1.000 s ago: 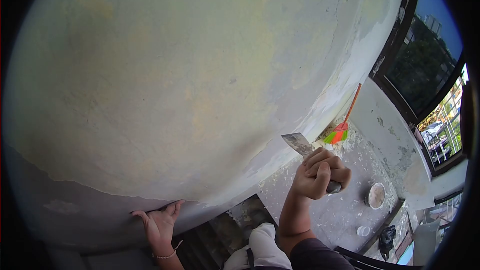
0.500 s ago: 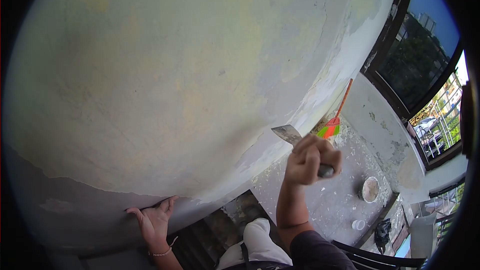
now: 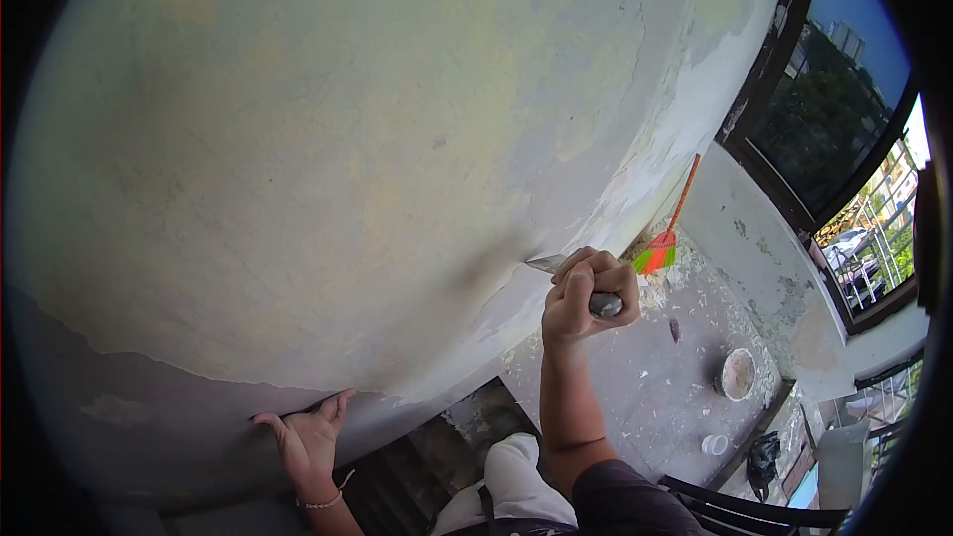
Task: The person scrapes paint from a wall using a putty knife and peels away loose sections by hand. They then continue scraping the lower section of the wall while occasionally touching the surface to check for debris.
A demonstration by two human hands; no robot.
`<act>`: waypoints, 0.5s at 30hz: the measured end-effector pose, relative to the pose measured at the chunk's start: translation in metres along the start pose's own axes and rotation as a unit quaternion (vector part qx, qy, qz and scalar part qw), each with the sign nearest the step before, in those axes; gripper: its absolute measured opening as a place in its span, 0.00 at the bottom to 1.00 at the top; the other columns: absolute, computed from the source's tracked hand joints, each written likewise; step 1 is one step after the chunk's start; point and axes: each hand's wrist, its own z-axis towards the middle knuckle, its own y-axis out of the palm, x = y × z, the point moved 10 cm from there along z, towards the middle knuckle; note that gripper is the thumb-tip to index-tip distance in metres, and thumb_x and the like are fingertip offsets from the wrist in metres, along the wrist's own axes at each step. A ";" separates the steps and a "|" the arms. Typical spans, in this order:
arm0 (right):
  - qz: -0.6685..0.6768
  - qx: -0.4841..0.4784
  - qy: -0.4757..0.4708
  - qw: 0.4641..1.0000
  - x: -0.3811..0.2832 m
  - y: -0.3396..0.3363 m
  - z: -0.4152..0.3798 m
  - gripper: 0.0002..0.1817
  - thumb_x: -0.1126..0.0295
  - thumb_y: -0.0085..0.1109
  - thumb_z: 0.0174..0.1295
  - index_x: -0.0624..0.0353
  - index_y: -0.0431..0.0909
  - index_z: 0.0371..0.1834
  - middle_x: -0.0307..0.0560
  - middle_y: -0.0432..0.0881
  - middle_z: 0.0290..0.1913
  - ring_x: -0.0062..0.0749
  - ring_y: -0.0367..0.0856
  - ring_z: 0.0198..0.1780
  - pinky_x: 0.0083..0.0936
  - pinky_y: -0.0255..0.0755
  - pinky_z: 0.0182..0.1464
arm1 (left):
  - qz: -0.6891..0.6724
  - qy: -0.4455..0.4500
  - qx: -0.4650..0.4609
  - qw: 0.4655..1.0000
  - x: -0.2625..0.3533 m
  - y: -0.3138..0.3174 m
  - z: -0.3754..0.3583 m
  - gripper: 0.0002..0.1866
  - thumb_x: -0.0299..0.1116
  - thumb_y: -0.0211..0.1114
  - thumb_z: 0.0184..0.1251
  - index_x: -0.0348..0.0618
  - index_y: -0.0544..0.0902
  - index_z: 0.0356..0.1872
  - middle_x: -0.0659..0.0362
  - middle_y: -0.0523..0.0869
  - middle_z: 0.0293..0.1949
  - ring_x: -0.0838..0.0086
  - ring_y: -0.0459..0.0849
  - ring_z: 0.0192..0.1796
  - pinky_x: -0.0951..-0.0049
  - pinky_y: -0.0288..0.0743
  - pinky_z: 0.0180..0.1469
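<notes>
My right hand (image 3: 594, 293) is wrapped round the handle of a scraper (image 3: 545, 263), whose metal blade points left at the wall (image 3: 397, 179). The blade's tip appears to meet the wall at the edge of a peeling patch; its shadow falls beside it. Most of the handle is hidden in my fist, with its butt end showing. Lower left, my left hand (image 3: 310, 439) rests with spread fingers against the wall, just under a ragged edge where the paint has come off. It holds nothing.
An orange and green broom (image 3: 657, 254) leans in the corner. Paint flakes litter the floor (image 3: 645, 407), where a bucket (image 3: 736, 375), a small white cup (image 3: 714, 445) and a black bag (image 3: 762, 462) stand. Dark stairs (image 3: 437, 457) lie below me. A dark-framed window (image 3: 829, 109) is at right.
My right hand has moved left and slightly up, bringing the scraper's blade to the wall and turning it more edge-on. My left hand has stayed in place.
</notes>
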 end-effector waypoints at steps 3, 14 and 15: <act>0.081 0.075 -0.002 0.994 -0.024 -0.021 0.007 0.15 0.87 0.46 0.53 0.55 0.54 0.21 0.34 0.59 0.12 0.18 0.57 0.11 0.21 0.59 0.14 | 0.032 0.011 -0.013 0.999 0.002 0.007 0.005 0.69 0.72 0.64 0.57 0.31 0.34 0.79 0.26 0.33 0.77 0.26 0.47 0.76 0.43 0.64 0.71; 0.112 0.057 0.043 0.991 0.005 -0.026 -0.005 0.17 0.91 0.46 0.52 0.57 0.54 0.20 0.37 0.60 0.13 0.18 0.63 0.14 0.22 0.60 0.17 | 0.023 -0.004 -0.022 0.999 0.002 0.002 0.001 0.70 0.73 0.65 0.56 0.36 0.32 0.80 0.29 0.29 0.78 0.28 0.43 0.78 0.42 0.59 0.74; 0.036 0.033 0.086 0.995 0.032 -0.018 -0.016 0.17 0.91 0.48 0.53 0.57 0.54 0.20 0.36 0.62 0.14 0.17 0.63 0.15 0.22 0.60 0.18 | 0.004 -0.009 -0.005 1.000 0.002 -0.003 -0.002 0.70 0.73 0.65 0.56 0.36 0.32 0.80 0.29 0.28 0.78 0.28 0.43 0.78 0.42 0.59 0.74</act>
